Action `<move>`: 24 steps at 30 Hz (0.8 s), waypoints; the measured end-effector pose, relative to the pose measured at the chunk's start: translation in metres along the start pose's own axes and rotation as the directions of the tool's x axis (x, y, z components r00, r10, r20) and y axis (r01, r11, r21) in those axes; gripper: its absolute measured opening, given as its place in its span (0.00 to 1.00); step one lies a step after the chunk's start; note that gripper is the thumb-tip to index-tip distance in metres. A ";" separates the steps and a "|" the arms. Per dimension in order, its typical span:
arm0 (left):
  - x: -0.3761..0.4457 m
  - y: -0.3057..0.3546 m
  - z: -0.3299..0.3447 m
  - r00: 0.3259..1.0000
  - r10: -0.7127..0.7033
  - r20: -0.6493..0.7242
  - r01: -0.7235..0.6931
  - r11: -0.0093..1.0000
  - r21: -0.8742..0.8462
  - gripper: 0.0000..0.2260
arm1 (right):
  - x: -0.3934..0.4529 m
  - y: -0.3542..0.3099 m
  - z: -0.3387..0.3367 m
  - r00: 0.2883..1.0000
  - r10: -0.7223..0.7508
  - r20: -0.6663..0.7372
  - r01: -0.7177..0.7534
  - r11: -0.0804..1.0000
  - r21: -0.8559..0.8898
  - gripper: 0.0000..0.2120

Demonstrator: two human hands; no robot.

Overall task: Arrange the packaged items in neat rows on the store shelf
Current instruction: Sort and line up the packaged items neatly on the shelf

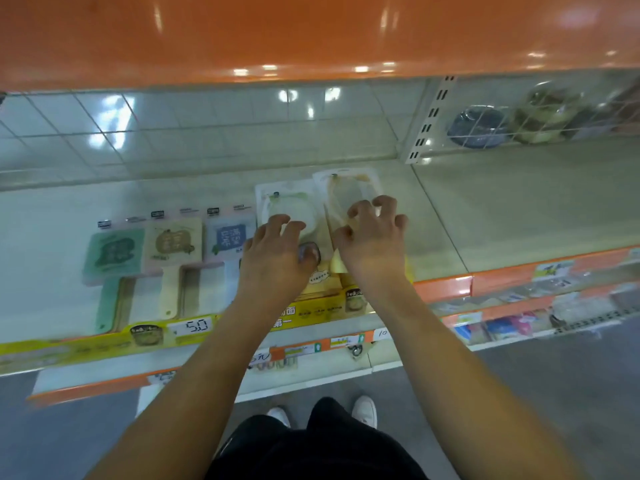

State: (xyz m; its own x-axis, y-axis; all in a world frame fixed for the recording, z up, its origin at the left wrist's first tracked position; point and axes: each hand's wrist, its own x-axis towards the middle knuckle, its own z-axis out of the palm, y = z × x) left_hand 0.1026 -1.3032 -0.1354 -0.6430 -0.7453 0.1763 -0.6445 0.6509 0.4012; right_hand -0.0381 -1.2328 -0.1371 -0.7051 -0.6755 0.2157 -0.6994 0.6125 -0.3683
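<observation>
Head view: curled hands (277, 251) on glossy flat packages (287, 209).

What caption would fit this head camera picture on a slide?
Both hands, left and right, set two clear packages beside three coloured packs on a store shelf.

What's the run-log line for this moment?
left hand: on green-trim package | right hand: on orange-trim package | shelf: row unfinished

on the shelf (450, 216), three packages (166, 247) lie side by side at the left. right of them lie two more packs (318, 192), the right one set further back, with a hand on each.
</observation>
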 end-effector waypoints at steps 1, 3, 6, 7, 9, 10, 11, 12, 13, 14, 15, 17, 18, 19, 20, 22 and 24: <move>0.001 -0.002 0.000 1.000 0.001 0.012 -0.001 1.000 -0.003 0.21 | 0.000 0.000 0.000 1.000 0.013 0.003 -0.013 1.000 -0.005 0.16; 0.002 -0.005 0.000 1.000 0.001 0.020 -0.001 1.000 -0.013 0.21 | 0.000 0.001 -0.001 0.999 0.025 0.025 -0.024 0.999 -0.025 0.15; 0.003 -0.004 0.002 1.000 -0.002 0.015 0.002 1.000 -0.028 0.20 | 0.002 0.002 0.000 0.999 0.031 0.043 -0.029 0.999 -0.043 0.15; 0.003 -0.003 0.002 1.000 -0.002 0.007 0.002 1.000 -0.028 0.21 | 0.003 0.002 0.000 0.998 0.040 0.051 -0.038 0.998 -0.045 0.15; 0.004 -0.002 0.003 1.000 -0.017 0.016 0.017 1.000 -0.023 0.21 | 0.002 0.002 0.002 0.992 0.080 0.101 -0.074 0.995 -0.061 0.17; 0.005 -0.002 0.004 0.999 -0.032 0.037 0.033 0.999 -0.020 0.20 | 0.000 0.003 0.003 0.985 0.103 0.136 -0.093 0.992 -0.080 0.18; 0.006 -0.002 0.005 0.998 -0.046 0.051 0.047 0.999 -0.017 0.20 | -0.002 0.004 0.005 0.978 0.122 0.167 -0.106 0.989 -0.102 0.19; 0.007 -0.001 0.007 0.997 -0.055 0.053 0.056 0.998 -0.014 0.21 | -0.003 0.005 0.006 0.974 0.132 0.186 -0.110 0.986 -0.124 0.20; 0.007 0.000 0.008 0.997 -0.060 0.053 0.060 0.998 -0.009 0.21 | -0.005 0.007 0.008 0.970 0.136 0.200 -0.109 0.984 -0.140 0.21; 0.008 0.001 0.009 0.997 -0.060 0.053 0.060 0.998 0.000 0.20 | -0.006 0.008 0.009 0.968 0.137 0.212 -0.107 0.983 -0.149 0.21; 0.008 0.003 0.011 0.997 -0.062 0.056 0.062 0.998 0.008 0.20 | -0.005 0.010 0.009 0.966 0.134 0.223 -0.102 0.984 -0.148 0.22; 0.006 0.006 0.015 0.995 -0.078 0.065 0.077 0.997 0.019 0.20 | -0.005 0.012 0.009 0.966 0.117 0.228 -0.089 0.987 -0.132 0.23; 0.005 0.006 0.016 0.995 -0.076 0.059 0.075 0.997 0.024 0.20 | -0.005 0.013 0.008 0.968 0.105 0.228 -0.080 0.990 -0.116 0.23; 0.003 0.007 0.017 0.996 -0.071 0.047 0.069 0.997 0.028 0.20 | -0.005 0.014 0.007 0.968 0.098 0.231 -0.076 0.992 -0.102 0.24; 0.002 0.007 0.018 0.997 -0.070 0.040 0.069 0.997 0.031 0.21 | -0.004 0.015 0.005 0.967 0.094 0.238 -0.075 0.993 -0.089 0.24; 0.001 0.008 0.018 0.996 -0.079 0.044 0.077 0.996 0.051 0.23 | -0.002 0.017 0.003 0.960 0.094 0.265 -0.076 0.994 -0.077 0.24; -0.002 0.009 0.018 0.992 -0.100 0.078 0.093 0.992 0.082 0.22 | -0.001 0.020 0.000 0.958 0.079 0.274 -0.067 0.996 -0.055 0.24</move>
State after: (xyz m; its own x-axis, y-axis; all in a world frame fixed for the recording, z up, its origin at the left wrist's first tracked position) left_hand 0.0901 -1.2932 -0.1481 -0.6057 -0.7930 0.0651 -0.7333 0.5881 0.3413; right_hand -0.0515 -1.2193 -0.1444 -0.6993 -0.7114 -0.0705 -0.6561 0.6778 -0.3318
